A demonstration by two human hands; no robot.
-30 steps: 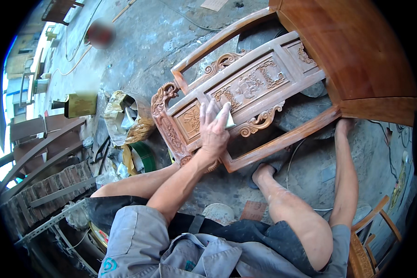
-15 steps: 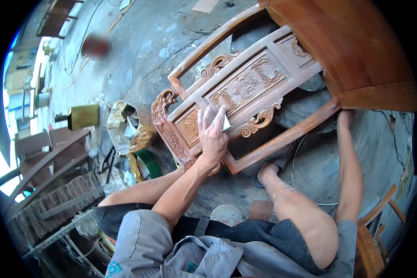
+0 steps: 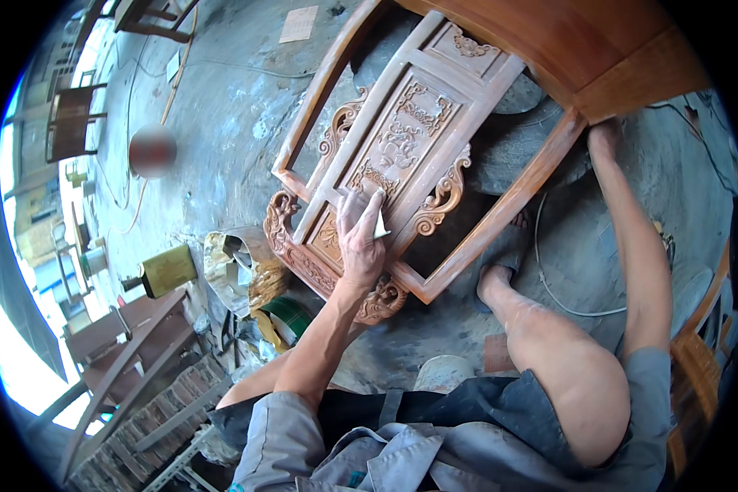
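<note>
A carved wooden chair lies tipped over in front of me, its back panel [image 3: 400,139] facing up and dusted pale in places. On the lower part of that panel, near the curled top rail [image 3: 303,261], rests my left hand [image 3: 362,243]. It pins a small folded whitish sheet [image 3: 381,227], possibly sandpaper, against the wood. My right arm reaches far right, and my right hand [image 3: 603,138] is against the chair's edge beside the smooth reddish-brown seat [image 3: 566,41]. Its fingers are hidden there.
A green-gold can [image 3: 169,271], an opened bag [image 3: 242,271] and a green roll [image 3: 287,316] stand left of the chair. Stacked wooden parts [image 3: 139,410] lie lower left. A pale hose [image 3: 549,291] curves across the floor, and more wooden furniture [image 3: 701,369] stands at right.
My view has turned, so the chair appears steeper and further left. My left hand remains on the panel with the sheet, and my right hand stays at the chair's edge.
</note>
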